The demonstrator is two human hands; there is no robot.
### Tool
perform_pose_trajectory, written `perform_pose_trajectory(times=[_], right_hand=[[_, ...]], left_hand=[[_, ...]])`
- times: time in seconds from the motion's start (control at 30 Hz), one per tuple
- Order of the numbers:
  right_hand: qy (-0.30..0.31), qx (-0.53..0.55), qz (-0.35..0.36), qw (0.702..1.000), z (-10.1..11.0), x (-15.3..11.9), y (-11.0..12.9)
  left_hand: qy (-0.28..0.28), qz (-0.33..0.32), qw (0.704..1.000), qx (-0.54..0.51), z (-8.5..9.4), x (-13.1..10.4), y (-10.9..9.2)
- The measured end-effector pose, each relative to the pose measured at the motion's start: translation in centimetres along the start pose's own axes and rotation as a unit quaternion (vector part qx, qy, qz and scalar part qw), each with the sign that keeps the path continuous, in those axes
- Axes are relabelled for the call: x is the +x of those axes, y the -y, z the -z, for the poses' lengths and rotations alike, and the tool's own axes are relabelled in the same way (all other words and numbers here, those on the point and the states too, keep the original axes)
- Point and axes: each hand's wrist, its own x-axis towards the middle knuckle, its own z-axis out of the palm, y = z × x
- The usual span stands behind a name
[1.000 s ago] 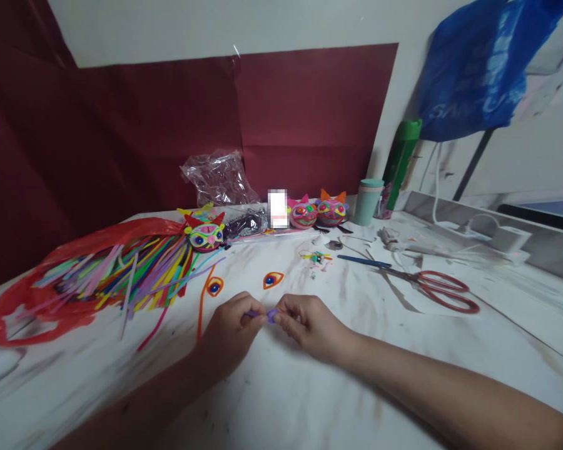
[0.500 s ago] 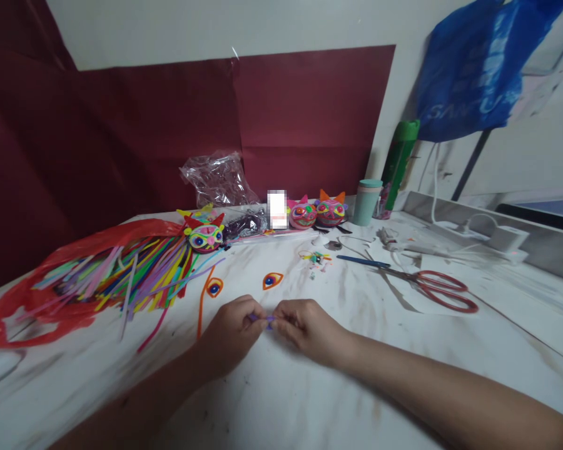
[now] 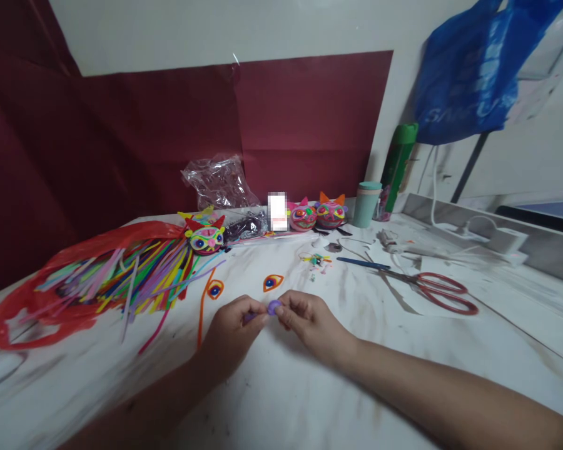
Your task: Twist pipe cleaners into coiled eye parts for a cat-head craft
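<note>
A small purple roll (image 3: 274, 307) is right in the middle, between the fingertips of both hands, just above the white table (image 3: 272, 400). The right hand (image 3: 309, 322) pinches it from 3 o'clock. The left hand (image 3: 237, 322) pinches from 9 o'clock, and a bit of purple pokes out among its fingers too. The two hands are close together, almost tip to tip. From the roll, one orange-edged eye (image 3: 273, 283) lies near at 12 o'clock. The other orange-edged eye (image 3: 215, 290) is near 10 o'clock, with an orange strip (image 3: 201, 315) just beside it. Farther that way is a big heap of colored strips (image 3: 141, 269) on a red bag (image 3: 9, 312). A bright animal head with red ears (image 3: 206, 240) sits at the heap's far end. Tiny bright bits (image 3: 317, 260) lie toward 2 o'clock. Two more animal heads, one pink-eared (image 3: 303, 217) and one orange-eared (image 3: 331, 212), sit side by side near 1 o'clock. A green cup (image 3: 366, 207) stands at 2 o'clock, and red-handled scissors (image 3: 406, 278) lie open near 3 o'clock.
</note>
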Motion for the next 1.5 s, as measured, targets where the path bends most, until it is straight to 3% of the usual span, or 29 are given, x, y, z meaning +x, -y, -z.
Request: perform_pose_trajectory(times=[0.2, 0.5, 0.73, 0.87, 1.13, 1.37, 1.5], right_hand=[[0.016, -0.082, 0.012, 0.996, 0.5, 0.3, 0.2], [0.059, -0.238, 0.069, 0.967, 1.1, -0.1, 0.9], [0.087, 0.026, -0.013, 0.996, 0.5, 0.4, 0.2], [0.053, 0.070, -0.021, 0.996, -0.1, 0.1, 0.3], [0.018, -0.084, 0.021, 0.996, 0.4, 0.0, 0.2], [0.093, -0.251, 0.082, 0.960, 1.3, -0.1, 0.6], [0.125, -0.252, 0.082, 0.956, 1.3, -0.2, 0.5]], left_hand=[[0.002, -0.043, 0.997, 0.063, 0.4, 0.3, 0.2], [0.037, -0.083, 0.990, 0.112, 0.5, 0.2, 0.6], [-0.008, -0.052, 0.997, 0.053, 0.7, 0.1, -0.1], [-0.040, -0.028, 0.999, 0.002, 0.2, -0.1, -0.2], [0.013, -0.031, 0.999, 0.016, 0.3, 0.1, 0.4], [0.049, -0.093, 0.984, 0.140, 0.6, 0.2, 0.4], [0.083, -0.135, 0.975, 0.156, 0.6, -0.1, 0.4]])
